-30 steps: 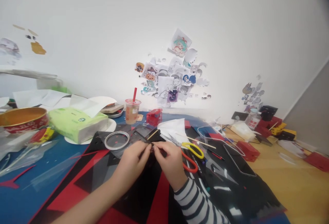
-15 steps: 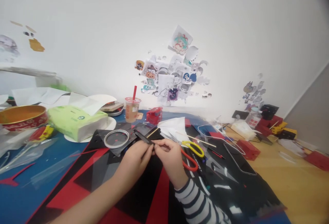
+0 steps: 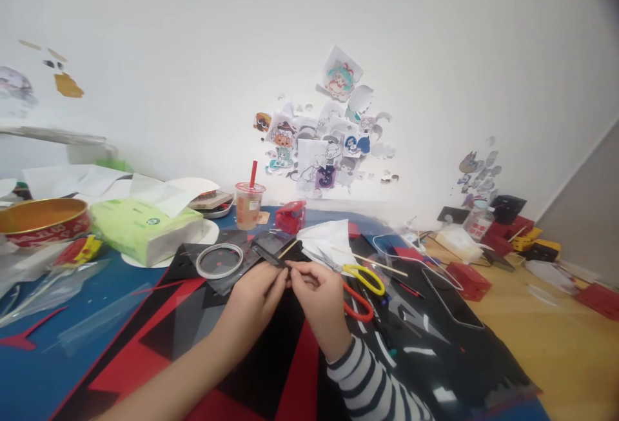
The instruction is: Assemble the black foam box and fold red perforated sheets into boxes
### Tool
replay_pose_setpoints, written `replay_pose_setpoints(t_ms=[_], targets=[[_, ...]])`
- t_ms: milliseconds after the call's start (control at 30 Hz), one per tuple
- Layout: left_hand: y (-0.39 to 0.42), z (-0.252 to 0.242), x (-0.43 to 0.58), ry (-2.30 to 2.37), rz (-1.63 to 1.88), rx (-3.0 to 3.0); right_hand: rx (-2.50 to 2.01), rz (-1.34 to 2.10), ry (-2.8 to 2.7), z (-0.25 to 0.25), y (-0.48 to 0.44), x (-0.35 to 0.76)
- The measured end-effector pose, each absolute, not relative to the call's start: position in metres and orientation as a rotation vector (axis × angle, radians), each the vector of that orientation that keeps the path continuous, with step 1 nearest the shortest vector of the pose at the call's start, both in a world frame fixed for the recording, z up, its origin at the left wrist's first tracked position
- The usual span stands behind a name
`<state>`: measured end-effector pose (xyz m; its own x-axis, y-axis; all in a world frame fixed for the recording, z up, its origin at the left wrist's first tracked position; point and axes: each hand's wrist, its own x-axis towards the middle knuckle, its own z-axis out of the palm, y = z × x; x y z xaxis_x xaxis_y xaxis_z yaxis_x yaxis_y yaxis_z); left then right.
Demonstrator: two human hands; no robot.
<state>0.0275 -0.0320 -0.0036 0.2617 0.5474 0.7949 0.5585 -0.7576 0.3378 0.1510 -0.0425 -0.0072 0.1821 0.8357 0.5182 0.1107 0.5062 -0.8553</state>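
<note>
Both hands meet in the middle of the table, fingertips pinched together. My left hand (image 3: 258,292) is closed on a thin black strip (image 3: 267,256) that sticks out beyond the fingers, up and to the left. Its material is unclear. My right hand (image 3: 316,292), below a striped sleeve, pinches the strip's near end; the fingers hide that end. A thin wooden stick (image 3: 289,249) shows just behind the fingertips. Right of my right hand lie scissors with yellow and red handles (image 3: 363,279). To the left is a roll of tape (image 3: 219,261).
Black and red sheets (image 3: 140,350) cover the table under my arms. A drink cup (image 3: 248,207) with a red straw stands behind. On the left are a green tissue pack (image 3: 145,227) and a red tin (image 3: 43,224). A phone (image 3: 452,298) lies at right.
Hardly anything differs. My fingers shift very slightly around the black strip, and both hands stay in the same place.
</note>
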Motion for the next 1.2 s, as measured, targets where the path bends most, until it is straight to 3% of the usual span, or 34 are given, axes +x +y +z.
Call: replay_pose_setpoints(t_ms=[200, 500, 733, 1200], targets=[[-0.0331, -0.0041, 0.029, -1.086, -1.566, -2.471, -0.949, 0.538, -1.383, -0.0099, -0.0416, 0.1507], [-0.0339, -0.0013, 0.0306, -1.122, -1.58, -2.471, -1.028, 0.095, -1.576, -0.0156, -0.0407, 0.1549], [-0.0333, -0.0001, 0.0285, -1.162, -1.605, -2.466, -1.005, 0.089, -1.587, -0.015, -0.0395, 0.1584], [-0.0352, -0.0005, 0.0274, -1.242, -1.622, -2.461, -0.979, -0.252, -1.691, -0.012, -0.0437, 0.156]])
